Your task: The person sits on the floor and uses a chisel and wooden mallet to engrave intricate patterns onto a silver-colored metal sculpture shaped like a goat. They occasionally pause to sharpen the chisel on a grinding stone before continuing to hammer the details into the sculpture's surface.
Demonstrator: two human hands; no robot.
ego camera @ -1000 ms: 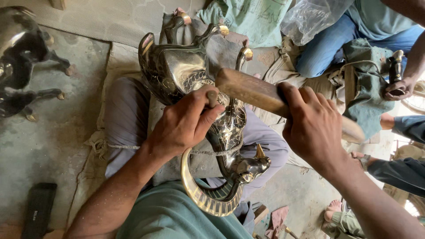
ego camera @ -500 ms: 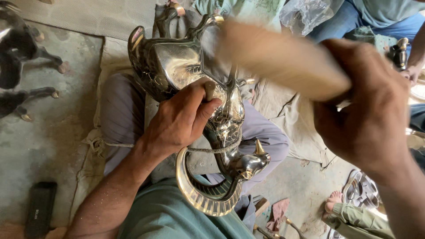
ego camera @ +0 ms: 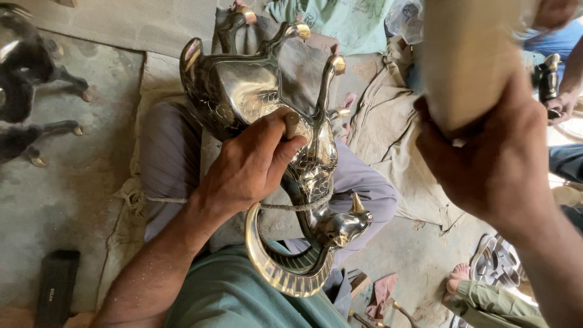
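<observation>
Raised higher, right hand [ego camera: 486, 164] grips wooden mallet [ego camera: 467, 61]; left hand [ego camera: 249, 164] clasps punch [ego camera: 291, 123] on brass figure [ego camera: 255, 91].

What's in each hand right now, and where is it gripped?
Left hand grips a small tool set against the brass figure. Right hand holds a wooden mallet by its lower end.

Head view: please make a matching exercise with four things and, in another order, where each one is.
Things:
1. left hand
2. right hand
3. brass animal figure
4. black figures

Places:
A. on the floor, far left
B. lying across the person's lap
C. gripping a small tool against the figure
D. raised, gripping a wooden block

Pairs: 1-C, 2-D, 3-B, 4-A
</observation>
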